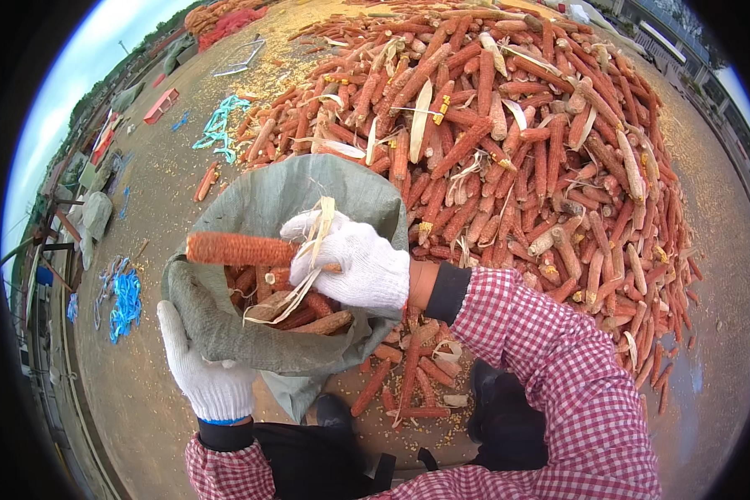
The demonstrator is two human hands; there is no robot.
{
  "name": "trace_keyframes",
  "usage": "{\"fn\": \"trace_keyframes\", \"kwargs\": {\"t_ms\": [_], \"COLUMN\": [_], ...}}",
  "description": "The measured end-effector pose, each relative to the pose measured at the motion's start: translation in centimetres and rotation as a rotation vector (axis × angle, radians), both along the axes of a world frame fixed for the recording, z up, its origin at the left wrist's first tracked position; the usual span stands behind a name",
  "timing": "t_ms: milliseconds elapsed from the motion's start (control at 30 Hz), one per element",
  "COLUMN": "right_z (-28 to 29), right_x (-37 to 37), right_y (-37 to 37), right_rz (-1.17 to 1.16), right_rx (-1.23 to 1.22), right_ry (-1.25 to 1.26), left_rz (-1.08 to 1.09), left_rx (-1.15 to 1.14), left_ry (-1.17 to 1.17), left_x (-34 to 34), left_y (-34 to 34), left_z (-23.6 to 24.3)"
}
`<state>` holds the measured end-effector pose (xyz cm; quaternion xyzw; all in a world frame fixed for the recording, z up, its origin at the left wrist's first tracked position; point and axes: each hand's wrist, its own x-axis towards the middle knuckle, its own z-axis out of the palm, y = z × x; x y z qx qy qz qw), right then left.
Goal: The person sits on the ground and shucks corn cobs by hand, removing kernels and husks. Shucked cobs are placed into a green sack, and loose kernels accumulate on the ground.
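Observation:
In my white-gloved right hand [354, 267] is a red corncob [240, 248], held level over the mouth of a grey-green woven sack [296, 346]. Pale dry husk strips [315, 237] hang around the same hand, across its fingers. Inside the sack lie several more corncobs [321, 322], some partly covered by the husk. My left hand [208, 375], also gloved, grips the near left side of the sack; some of its fingers are hidden by the cloth. The sack's far rim stands up and gapes.
A large heap of red corncobs [492, 158] rises ahead and to the right. Loose cobs [412, 375] and kernels lie by my boots. Turquoise netting [219, 129], a blue plastic tangle [126, 304] and a red crate [161, 106] are on the ground to the left.

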<state>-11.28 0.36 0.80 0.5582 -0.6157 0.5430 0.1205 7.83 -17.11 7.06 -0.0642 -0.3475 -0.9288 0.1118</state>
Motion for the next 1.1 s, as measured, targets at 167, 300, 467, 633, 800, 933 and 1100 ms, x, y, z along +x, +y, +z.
{"fn": "trace_keyframes", "kwargs": {"t_ms": [167,300,467,633,800,933,1100], "right_z": [-4.5,-6.9,-11.6,-10.5,-8.8,-11.5,-11.3], "right_x": [-6.1,-10.8,-12.3,-16.3,-19.6,-18.5,-19.7], "right_y": [8.0,19.3,26.0,22.6,22.5,22.4,22.6], "right_rz": [-0.336,-0.975,-1.390,-1.417,-1.431,-1.288,-1.398], "right_rx": [0.203,0.259,0.648,0.763,0.673,0.660,0.661], "right_ry": [-0.280,-0.377,-0.523,-0.553,-0.828,-0.717,-0.811], "left_rz": [0.169,0.080,0.534,0.594,0.508,0.509,0.406], "left_rx": [-0.095,-0.040,-0.025,-0.144,0.044,-0.012,-0.055], "left_ry": [0.034,0.005,-0.312,-0.391,-0.446,-0.429,-0.401], "left_x": [1.9,1.8,-0.3,-1.6,-4.6,-4.7,-4.6], "left_y": [-2.2,-3.3,-0.9,1.8,4.4,3.0,1.7], "left_z": [-1.0,-0.4,-0.5,-0.8,0.0,-1.2,-2.7]}}
